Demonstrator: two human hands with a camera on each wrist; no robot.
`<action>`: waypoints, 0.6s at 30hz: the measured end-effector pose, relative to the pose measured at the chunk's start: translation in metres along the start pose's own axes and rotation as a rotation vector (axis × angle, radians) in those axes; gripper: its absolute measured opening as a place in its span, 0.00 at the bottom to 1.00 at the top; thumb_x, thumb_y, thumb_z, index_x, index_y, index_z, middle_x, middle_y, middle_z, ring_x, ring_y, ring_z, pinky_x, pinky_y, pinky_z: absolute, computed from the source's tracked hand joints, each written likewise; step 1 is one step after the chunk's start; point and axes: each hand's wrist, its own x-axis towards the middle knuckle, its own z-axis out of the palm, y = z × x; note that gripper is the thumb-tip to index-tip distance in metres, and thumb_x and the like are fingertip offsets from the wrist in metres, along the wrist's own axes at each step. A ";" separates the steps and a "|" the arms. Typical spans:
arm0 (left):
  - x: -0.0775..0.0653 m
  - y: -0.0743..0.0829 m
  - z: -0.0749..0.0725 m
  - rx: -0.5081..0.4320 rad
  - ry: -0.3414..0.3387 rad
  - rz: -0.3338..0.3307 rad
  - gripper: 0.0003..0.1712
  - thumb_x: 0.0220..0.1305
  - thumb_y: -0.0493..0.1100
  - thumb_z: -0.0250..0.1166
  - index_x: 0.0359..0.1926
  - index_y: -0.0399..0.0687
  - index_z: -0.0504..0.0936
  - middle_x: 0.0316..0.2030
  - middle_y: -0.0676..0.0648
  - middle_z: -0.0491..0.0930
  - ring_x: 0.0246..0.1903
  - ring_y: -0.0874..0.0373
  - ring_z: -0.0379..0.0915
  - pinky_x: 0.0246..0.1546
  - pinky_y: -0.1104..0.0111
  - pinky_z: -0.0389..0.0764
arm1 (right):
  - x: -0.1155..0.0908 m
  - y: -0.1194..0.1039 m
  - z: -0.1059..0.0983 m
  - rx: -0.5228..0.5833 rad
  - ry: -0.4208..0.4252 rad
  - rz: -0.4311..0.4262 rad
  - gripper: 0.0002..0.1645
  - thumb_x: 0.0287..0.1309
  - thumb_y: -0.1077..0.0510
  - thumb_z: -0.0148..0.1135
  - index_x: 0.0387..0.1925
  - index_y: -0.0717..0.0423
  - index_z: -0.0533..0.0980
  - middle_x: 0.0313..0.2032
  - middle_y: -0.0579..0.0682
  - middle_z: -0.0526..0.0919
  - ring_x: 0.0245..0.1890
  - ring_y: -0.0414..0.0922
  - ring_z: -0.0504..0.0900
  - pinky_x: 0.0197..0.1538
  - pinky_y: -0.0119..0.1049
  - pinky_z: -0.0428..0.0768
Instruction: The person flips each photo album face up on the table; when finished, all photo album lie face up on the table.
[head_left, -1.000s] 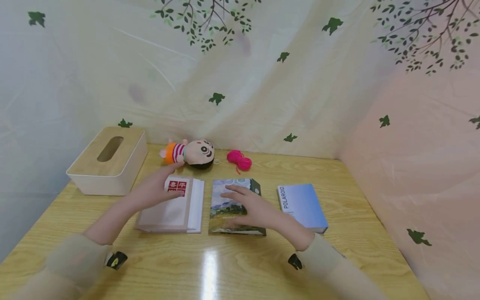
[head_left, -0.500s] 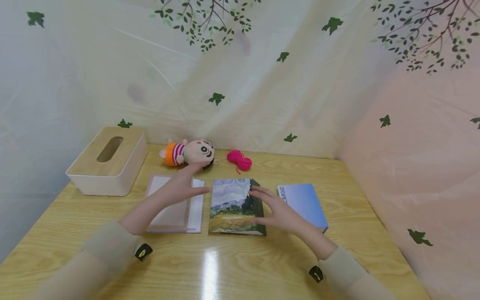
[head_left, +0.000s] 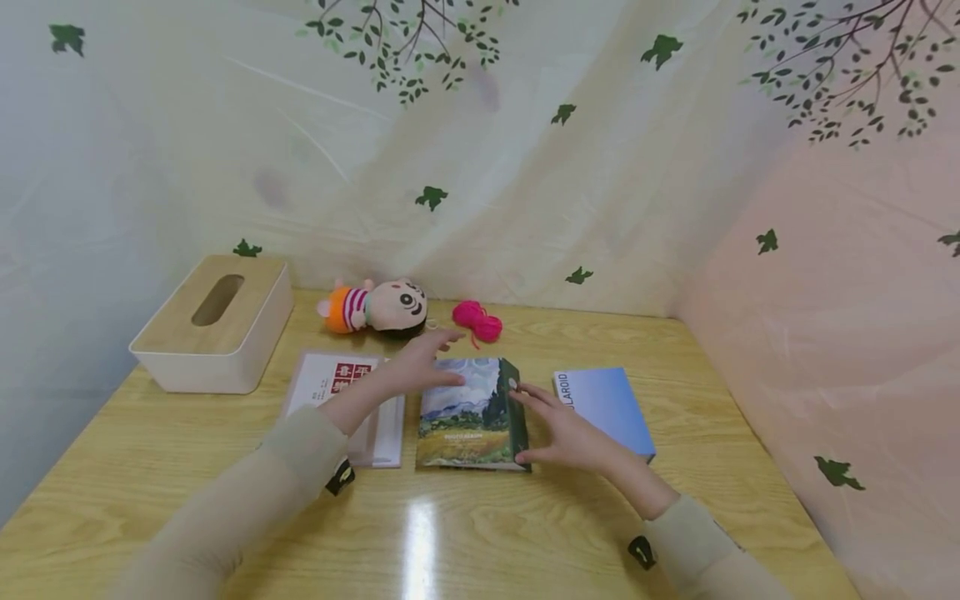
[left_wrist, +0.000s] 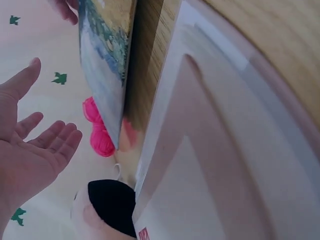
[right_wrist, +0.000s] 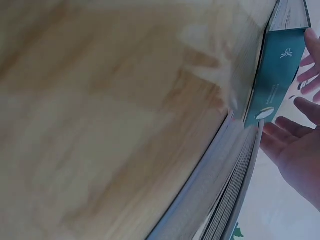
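Observation:
A photo album (head_left: pixel 459 417) with a painted landscape cover lies mid-table, its dark green spine (right_wrist: pixel 280 65) facing right. My left hand (head_left: pixel 423 364) reaches over the album's upper left corner, thumb and fingers spread. In the left wrist view this left hand (left_wrist: pixel 32 150) shows an empty palm beside the album (left_wrist: pixel 107 55). My right hand (head_left: pixel 566 429) is at the spine side, thumb near the lower corner and fingers near the upper part. Its fingers look extended in the right wrist view, where the right hand (right_wrist: pixel 300 150) is close to the spine.
Left of the album lies a pale book (head_left: pixel 386 442) with red characters; right of it, a blue Polaroid book (head_left: pixel 603 408). Behind are a doll (head_left: pixel 393 307) and pink yarn (head_left: pixel 477 322). A tissue box (head_left: pixel 210 325) stands at the back left, before a leaf-print curtain (head_left: pixel 495 167).
My left hand has moved right, from over the pale book to the album's upper left corner. My right hand has drawn back rightward from over the cover to the spine side.

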 end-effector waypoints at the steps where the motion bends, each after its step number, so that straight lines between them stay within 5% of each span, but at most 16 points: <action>1: 0.004 -0.001 0.002 -0.002 -0.009 0.004 0.43 0.54 0.45 0.71 0.68 0.41 0.62 0.63 0.36 0.67 0.59 0.40 0.66 0.57 0.51 0.72 | 0.000 0.001 0.001 -0.001 -0.004 0.000 0.57 0.45 0.35 0.69 0.72 0.46 0.54 0.71 0.57 0.53 0.68 0.59 0.58 0.62 0.58 0.66; 9: 0.023 -0.006 0.018 0.063 -0.127 0.023 0.45 0.53 0.46 0.72 0.67 0.36 0.62 0.64 0.35 0.66 0.60 0.40 0.65 0.62 0.54 0.67 | 0.003 0.005 0.002 0.013 -0.065 0.005 0.62 0.41 0.33 0.70 0.73 0.48 0.51 0.71 0.58 0.53 0.68 0.57 0.58 0.65 0.53 0.64; 18: 0.032 -0.007 0.025 0.272 -0.171 0.003 0.40 0.47 0.51 0.75 0.59 0.40 0.73 0.57 0.41 0.75 0.58 0.46 0.69 0.62 0.57 0.66 | 0.004 0.001 0.004 0.046 -0.141 0.044 0.68 0.39 0.35 0.73 0.74 0.48 0.45 0.73 0.60 0.45 0.70 0.57 0.52 0.66 0.54 0.62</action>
